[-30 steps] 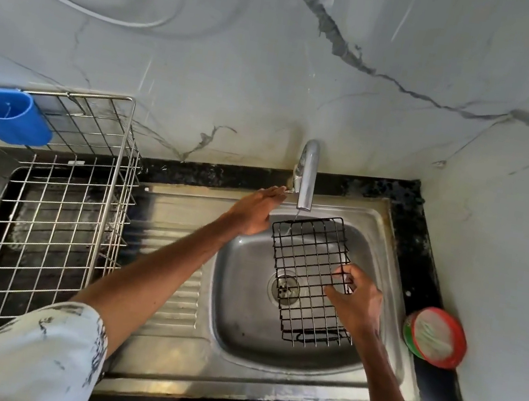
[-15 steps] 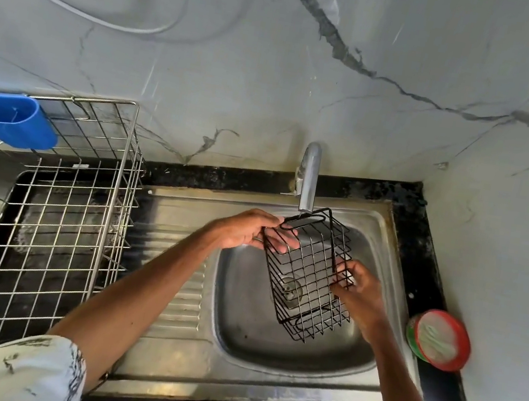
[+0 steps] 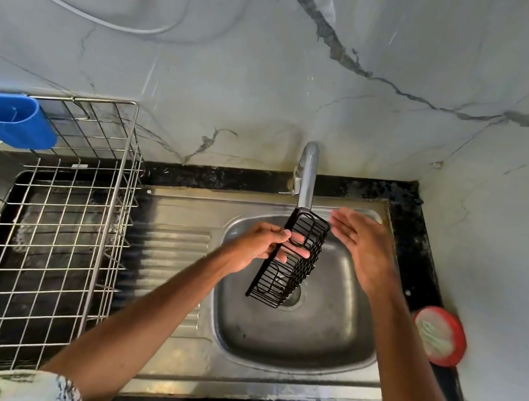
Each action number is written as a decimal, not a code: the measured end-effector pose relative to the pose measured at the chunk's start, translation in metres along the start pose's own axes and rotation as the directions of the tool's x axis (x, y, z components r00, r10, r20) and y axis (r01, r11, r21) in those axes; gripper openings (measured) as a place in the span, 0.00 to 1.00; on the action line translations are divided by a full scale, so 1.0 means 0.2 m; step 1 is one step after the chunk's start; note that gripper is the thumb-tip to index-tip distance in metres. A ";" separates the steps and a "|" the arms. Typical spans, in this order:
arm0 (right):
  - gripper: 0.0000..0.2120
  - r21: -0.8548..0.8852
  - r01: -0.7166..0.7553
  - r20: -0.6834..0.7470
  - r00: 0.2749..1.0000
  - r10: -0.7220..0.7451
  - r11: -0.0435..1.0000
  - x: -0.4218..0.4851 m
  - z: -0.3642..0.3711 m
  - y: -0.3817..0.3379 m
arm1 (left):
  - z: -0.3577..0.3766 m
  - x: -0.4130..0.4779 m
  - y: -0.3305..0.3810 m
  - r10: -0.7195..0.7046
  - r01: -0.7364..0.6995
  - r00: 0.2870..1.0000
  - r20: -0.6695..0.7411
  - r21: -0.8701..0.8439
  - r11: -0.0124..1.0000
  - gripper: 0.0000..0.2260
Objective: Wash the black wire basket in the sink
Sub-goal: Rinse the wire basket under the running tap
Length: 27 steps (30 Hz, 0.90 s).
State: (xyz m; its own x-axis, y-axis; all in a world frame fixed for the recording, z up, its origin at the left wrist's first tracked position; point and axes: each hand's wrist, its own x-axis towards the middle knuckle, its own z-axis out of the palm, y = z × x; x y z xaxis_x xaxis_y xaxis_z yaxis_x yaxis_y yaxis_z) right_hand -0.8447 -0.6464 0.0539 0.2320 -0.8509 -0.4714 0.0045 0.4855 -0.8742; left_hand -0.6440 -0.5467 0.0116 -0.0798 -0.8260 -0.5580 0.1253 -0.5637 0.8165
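Observation:
The black wire basket [image 3: 294, 264] hangs tilted on its side over the steel sink [image 3: 331, 335], its upper end just below the tap spout [image 3: 308, 179]. My left hand [image 3: 263, 245] grips its long side, thumb and fingers curled round the wires. Just right of the basket's upper end is my right hand [image 3: 363, 247], fingers straight and spread, palm facing the basket, holding nothing. Whether water runs from the tap is not clear.
A steel wire dish rack [image 3: 53, 236] with a blue plastic holder [image 3: 8, 121] stands on the left. A round red-rimmed tub [image 3: 439, 335] sits on the black counter to the right. Marble wall tiles close off the back and right.
My left hand left the tap and took the basket, turning it from flat onto its side. My right hand let go of it and now hovers open beside it.

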 end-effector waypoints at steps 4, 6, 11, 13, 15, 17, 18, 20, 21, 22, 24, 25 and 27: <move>0.12 0.191 -0.281 0.249 0.941 0.231 0.940 0.00 0.21 -0.07 | 0.03 -0.01 -0.01 -0.020 0.018 0.999 -0.028 -0.043 0.999 0.16; 0.13 0.159 -0.361 0.249 0.915 0.317 0.919 0.03 0.28 -0.05 | 0.06 -0.02 0.00 -0.032 0.028 0.999 -0.039 -0.095 0.995 0.17; 0.14 0.169 -0.391 0.223 0.909 0.351 0.905 0.08 0.34 -0.04 | 0.07 -0.02 0.04 -0.067 0.057 0.997 -0.039 -0.218 0.974 0.21; 0.13 0.160 -0.332 0.191 0.934 0.301 0.930 0.09 0.33 -0.05 | 0.05 0.00 0.04 -0.096 0.088 0.995 -0.020 -0.231 0.969 0.23; 0.13 0.062 -0.257 0.207 0.949 0.240 0.964 0.07 0.30 -0.06 | 0.04 0.02 0.03 -0.110 0.102 0.994 -0.023 -0.222 0.970 0.23; 0.12 -0.078 -0.198 0.332 0.919 0.212 0.977 0.04 0.27 -0.06 | 0.03 0.04 0.02 -0.110 0.096 0.993 -0.050 -0.228 0.969 0.22; 0.12 -0.157 -0.175 0.398 0.890 0.224 0.972 0.01 0.24 -0.06 | 0.02 0.05 0.01 -0.114 0.093 0.990 -0.078 -0.233 0.968 0.21; 0.11 -0.352 -0.118 0.431 0.860 0.273 0.928 -0.02 0.21 -0.06 | 0.01 0.06 0.01 -0.135 0.097 0.980 -0.146 -0.243 0.965 0.19; 0.11 -0.448 -0.090 0.394 0.873 0.286 0.890 -0.03 0.19 -0.05 | 0.00 0.07 0.01 -0.139 0.096 0.977 -0.160 -0.252 0.963 0.18; 0.10 -0.519 -0.064 0.349 0.894 0.280 0.852 -0.04 0.18 -0.05 | 0.00 0.07 0.01 -0.135 0.091 0.978 -0.157 -0.263 0.960 0.18; 0.09 -0.540 -0.008 0.291 0.936 0.196 0.842 -0.03 0.16 -0.05 | -0.01 0.08 0.00 -0.129 0.086 0.982 -0.138 -0.283 0.955 0.18; 0.09 -0.492 0.007 0.275 0.950 0.147 0.871 -0.01 0.16 -0.05 | -0.01 0.08 0.01 -0.123 0.084 0.985 -0.123 -0.283 0.955 0.18; 0.09 -0.353 -0.022 0.235 0.966 0.111 0.936 0.02 0.18 -0.07 | 0.00 0.07 0.01 -0.102 0.075 0.991 -0.086 -0.274 0.959 0.19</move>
State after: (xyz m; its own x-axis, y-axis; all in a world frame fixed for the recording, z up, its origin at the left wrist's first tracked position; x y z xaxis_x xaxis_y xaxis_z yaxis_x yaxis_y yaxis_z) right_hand -0.8080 -0.6491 0.0685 0.4534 -0.7204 -0.5248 -0.3438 0.4019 -0.8487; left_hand -0.6442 -0.5591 0.0058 -0.0064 -0.7608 -0.6489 0.3850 -0.6008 0.7006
